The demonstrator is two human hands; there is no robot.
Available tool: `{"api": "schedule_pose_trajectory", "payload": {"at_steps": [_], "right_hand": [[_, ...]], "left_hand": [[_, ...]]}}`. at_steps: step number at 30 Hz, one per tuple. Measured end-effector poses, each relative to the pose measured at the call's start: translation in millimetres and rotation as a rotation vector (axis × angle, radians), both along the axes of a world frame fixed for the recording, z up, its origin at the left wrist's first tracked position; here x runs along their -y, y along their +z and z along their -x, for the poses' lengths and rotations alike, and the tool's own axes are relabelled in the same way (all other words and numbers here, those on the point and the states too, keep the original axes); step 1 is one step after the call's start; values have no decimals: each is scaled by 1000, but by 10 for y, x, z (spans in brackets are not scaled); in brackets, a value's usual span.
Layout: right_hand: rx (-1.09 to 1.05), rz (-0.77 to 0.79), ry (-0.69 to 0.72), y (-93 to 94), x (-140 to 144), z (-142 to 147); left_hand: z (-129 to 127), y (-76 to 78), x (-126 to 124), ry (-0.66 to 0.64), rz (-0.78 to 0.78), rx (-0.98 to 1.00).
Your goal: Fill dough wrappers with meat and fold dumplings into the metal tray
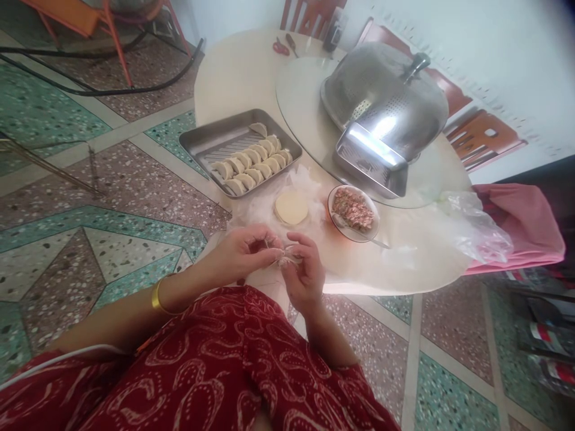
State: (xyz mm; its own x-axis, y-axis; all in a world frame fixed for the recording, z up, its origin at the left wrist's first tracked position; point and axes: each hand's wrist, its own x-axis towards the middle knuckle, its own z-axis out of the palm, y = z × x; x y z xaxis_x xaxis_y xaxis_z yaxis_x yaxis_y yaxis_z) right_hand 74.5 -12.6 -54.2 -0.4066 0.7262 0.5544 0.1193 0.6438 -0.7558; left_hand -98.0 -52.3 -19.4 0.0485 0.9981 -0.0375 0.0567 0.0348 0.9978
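Between my fingers, at the table's near edge, is a dumpling, mostly hidden by the fingertips. My left hand pinches one side of it with thumb and index finger. From the other side my right hand grips it, fingers curled around the dough. Just beyond lies a stack of round dumpling wrappers on a floured patch. A bowl of minced meat filling stands to the right, a utensil resting in it. Folded dumplings fill the near part of a metal tray, mostly in rows.
A glass turntable carries a large metal dome-shaped lid and an empty rectangular tray. Red-handled scissors lie at the table's far side. A plastic bag and pink cloth are at the right edge.
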Motion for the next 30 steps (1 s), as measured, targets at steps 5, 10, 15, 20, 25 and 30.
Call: {"api": "schedule_pose_trajectory", "payload": {"at_steps": [5,10,15,20,25,30], "right_hand": [[27,-26,-2,-20,3,-13],[-4,-41,-68,-24,10,8],[-12,-11,-108,-26,4,21],[-41,-31,-109,-18,-2,19],[-47,-61,-136,-7,-2,26],[-20,-79,-163,-16,7,41]], "left_hand": [[13,-55,-18,-43,-30,-29],[-2,-40,-53,-22,-187,-126],[-21,-25,-26,-7,-266,-129],[-35,-46,49,22,-224,-118],[-3,-101,94,62,-68,-77],[43,-112,113,36,18,-95]]}}
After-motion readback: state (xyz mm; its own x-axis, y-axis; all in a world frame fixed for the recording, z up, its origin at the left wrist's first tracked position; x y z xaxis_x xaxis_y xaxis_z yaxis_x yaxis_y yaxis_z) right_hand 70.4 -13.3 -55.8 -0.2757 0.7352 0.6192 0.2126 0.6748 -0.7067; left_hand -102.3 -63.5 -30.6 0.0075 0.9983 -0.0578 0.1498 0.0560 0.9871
